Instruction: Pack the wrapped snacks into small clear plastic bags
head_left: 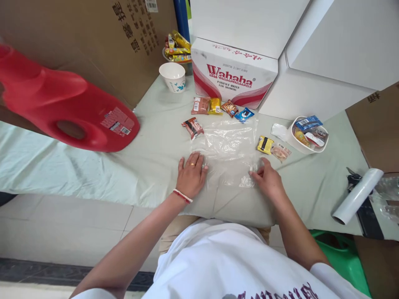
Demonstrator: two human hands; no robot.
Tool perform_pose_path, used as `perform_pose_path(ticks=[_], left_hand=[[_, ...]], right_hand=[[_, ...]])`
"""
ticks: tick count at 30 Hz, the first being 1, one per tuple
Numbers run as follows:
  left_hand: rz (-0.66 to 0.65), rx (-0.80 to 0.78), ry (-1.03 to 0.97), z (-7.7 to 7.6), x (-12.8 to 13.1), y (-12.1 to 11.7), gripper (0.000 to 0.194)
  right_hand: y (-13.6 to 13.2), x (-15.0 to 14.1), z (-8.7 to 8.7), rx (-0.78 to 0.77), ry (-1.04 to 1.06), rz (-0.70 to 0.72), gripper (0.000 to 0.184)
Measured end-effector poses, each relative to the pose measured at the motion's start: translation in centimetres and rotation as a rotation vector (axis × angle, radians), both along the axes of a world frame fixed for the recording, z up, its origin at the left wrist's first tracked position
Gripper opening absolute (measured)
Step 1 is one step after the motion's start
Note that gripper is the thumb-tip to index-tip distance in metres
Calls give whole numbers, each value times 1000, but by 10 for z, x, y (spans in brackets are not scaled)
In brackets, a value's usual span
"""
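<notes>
A clear plastic bag (230, 143) lies flat on the cloth-covered table. My left hand (191, 176) rests palm down with fingers stretched out, touching the bag's left edge. At the lower right corner, my right hand (268, 177) pinches the bag's edge between thumb and fingers. Around the bag lie small snack packets: a red-brown one (193, 127) to the left, a brown one (200, 105), a yellow one (215, 106), an orange-brown one (230, 108) and a blue one (245, 114) beyond, and a yellow-black one (264, 144) beside a pinkish one (281, 152) to the right.
A large red jug (93, 120) stands at left. At the back are a paper cup (173, 77), a bowl of yellow-wrapped snacks (177, 50) and a Wahaha carton (233, 72). On the right stand a white tub (311, 147) of packets and a white roll (358, 196).
</notes>
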State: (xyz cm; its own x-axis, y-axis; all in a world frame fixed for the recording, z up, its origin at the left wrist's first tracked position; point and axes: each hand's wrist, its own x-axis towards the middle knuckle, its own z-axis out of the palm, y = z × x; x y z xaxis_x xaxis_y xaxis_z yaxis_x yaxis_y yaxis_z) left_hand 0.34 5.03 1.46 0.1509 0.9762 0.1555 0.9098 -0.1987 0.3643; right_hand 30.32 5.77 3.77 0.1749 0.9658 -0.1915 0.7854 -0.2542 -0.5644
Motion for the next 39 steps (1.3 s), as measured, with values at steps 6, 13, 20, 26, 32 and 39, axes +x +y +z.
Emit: perform_pose_path(ticks=[6, 13, 20, 26, 32, 39], left_hand=[[-93, -87, 139, -8, -15, -4, 53], [-103, 26, 92, 2, -22, -28, 53], [-190, 36, 90, 10, -16, 5, 50], [-258, -29, 194, -8, -27, 8, 55], [-219, -23, 184, -6, -26, -6, 55], [-211, -34, 153, -7, -28, -6, 55]], right_hand=[[-35, 27, -6, -135, 533, 40, 57], [-37, 52, 30, 172, -21, -17, 30], [38, -21, 47, 372, -116, 534, 29], [189, -31, 34, 247, -544, 633, 58], [266, -26, 23, -1, -709, 687, 64], [282, -27, 42, 97, -514, 505, 31]])
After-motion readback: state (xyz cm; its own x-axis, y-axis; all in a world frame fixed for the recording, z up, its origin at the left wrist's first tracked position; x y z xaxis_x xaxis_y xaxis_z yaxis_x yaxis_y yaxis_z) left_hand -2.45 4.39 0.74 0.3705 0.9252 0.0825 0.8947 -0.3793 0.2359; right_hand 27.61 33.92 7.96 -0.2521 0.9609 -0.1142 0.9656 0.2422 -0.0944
